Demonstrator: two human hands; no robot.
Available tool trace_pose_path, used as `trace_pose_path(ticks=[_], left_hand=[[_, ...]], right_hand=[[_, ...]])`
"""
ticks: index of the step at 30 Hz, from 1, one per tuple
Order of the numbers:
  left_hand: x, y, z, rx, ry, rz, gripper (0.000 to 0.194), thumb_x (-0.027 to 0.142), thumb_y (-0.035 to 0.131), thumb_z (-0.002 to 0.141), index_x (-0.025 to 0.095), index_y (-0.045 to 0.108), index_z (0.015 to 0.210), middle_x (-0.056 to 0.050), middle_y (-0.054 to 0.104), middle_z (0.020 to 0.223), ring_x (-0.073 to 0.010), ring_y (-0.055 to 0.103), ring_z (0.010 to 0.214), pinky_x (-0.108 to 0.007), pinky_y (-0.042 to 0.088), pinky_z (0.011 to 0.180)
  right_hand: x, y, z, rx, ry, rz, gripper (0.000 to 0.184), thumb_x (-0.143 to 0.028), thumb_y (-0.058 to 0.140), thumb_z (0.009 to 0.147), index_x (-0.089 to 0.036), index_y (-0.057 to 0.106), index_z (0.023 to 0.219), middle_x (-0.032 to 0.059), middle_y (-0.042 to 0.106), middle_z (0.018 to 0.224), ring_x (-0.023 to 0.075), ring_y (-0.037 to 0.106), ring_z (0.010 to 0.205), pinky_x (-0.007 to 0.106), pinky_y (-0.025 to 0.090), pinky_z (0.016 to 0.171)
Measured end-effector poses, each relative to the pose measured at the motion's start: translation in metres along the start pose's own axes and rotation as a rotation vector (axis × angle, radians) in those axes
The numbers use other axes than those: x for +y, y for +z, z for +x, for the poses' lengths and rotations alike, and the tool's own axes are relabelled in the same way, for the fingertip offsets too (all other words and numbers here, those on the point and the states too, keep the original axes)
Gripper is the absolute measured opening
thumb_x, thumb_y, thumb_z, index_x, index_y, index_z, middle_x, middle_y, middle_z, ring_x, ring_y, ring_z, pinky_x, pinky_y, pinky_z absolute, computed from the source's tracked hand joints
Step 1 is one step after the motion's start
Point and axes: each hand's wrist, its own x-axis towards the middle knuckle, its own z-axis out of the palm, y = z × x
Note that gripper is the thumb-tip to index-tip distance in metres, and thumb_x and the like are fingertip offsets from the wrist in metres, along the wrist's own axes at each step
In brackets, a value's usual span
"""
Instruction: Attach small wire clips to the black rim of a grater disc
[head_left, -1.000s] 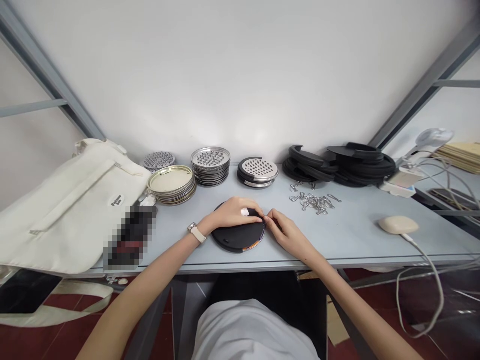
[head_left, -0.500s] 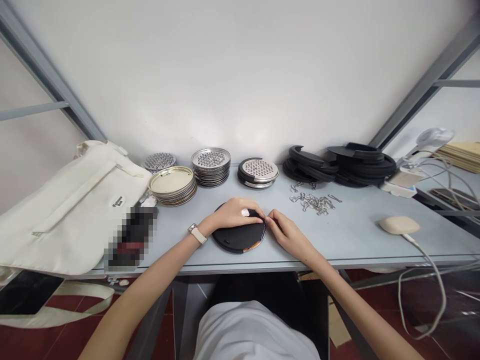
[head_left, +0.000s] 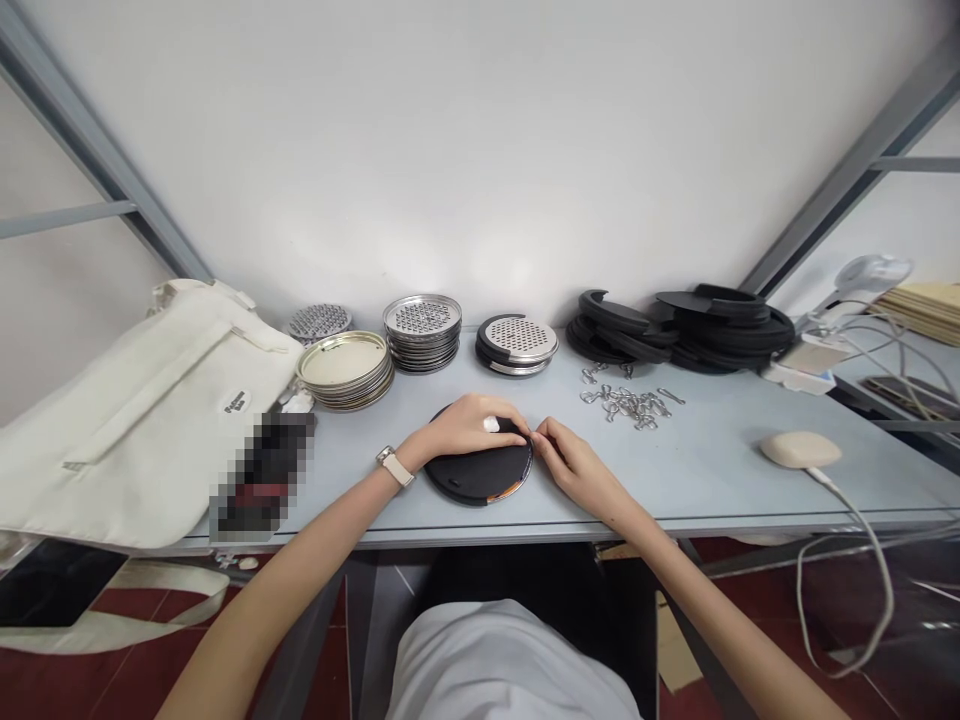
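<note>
A round black disc [head_left: 480, 472] lies on the table near its front edge. Part of its rim is silver, with an orange patch at the front right. My left hand [head_left: 476, 424] rests over the back of the disc, its thumb and fingers gripping by the right rim. At that same rim, the thumb and forefinger of my right hand [head_left: 574, 465] are pinched together, close to the left fingertips. Whatever sits between the right fingertips is too small to make out. Behind the right hand, small metal clips [head_left: 634, 405] lie in a loose heap.
Along the wall stand gold-rimmed lids [head_left: 345, 362], perforated metal discs [head_left: 422, 320], a black-and-silver disc stack [head_left: 521, 340] and black rings [head_left: 720, 325]. A white bag [head_left: 150, 420] covers the left side. On the right lie a cream corded device [head_left: 801, 449] and a power adapter [head_left: 806, 360].
</note>
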Motion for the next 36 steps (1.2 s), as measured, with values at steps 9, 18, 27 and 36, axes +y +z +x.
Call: trace_pose_path(ticks=[9,18,27,36], left_hand=[[-0.0015,0.0018,0.0002,0.022,-0.031,-0.006,0.027,0.030,0.061,0.083,0.021,0.064,0.109,-0.002,0.067,0.107,-0.0155,0.060,0.100,-0.026,0.042,0.091],[-0.0025,0.0015,-0.0001,0.026,-0.002,-0.010,0.024,0.029,0.060,0.084,0.021,0.065,0.106,-0.002,0.068,0.104,-0.0149,0.061,0.098,-0.025,0.043,0.090],[-0.0003,0.0013,0.0007,0.015,-0.036,-0.009,0.024,0.030,0.060,0.084,0.021,0.066,0.105,-0.002,0.068,0.105,-0.0156,0.061,0.098,-0.025,0.043,0.091],[-0.0002,0.0016,0.0006,0.019,-0.007,-0.015,0.022,0.028,0.059,0.084,0.020,0.066,0.104,-0.002,0.069,0.104,-0.0149,0.061,0.097,-0.024,0.042,0.090]], right_hand=[[0.0027,0.0010,0.0007,0.001,0.002,0.000,0.026,-0.035,0.031,0.097,-0.022,0.044,0.079,0.0007,0.053,0.073,0.0162,0.050,0.068,0.029,0.042,0.067],[0.0028,0.0009,0.0004,0.002,0.007,0.004,0.026,-0.036,0.030,0.097,-0.022,0.044,0.080,0.0013,0.053,0.075,0.0166,0.051,0.069,0.029,0.042,0.068],[0.0044,0.0018,0.0002,0.021,0.000,-0.004,0.026,-0.036,0.030,0.097,-0.022,0.044,0.080,0.0009,0.053,0.074,0.0166,0.050,0.068,0.030,0.043,0.068],[0.0023,0.0014,0.0011,0.013,0.006,0.001,0.025,-0.035,0.030,0.097,-0.022,0.043,0.079,0.0011,0.052,0.074,0.0169,0.050,0.068,0.030,0.042,0.068]])
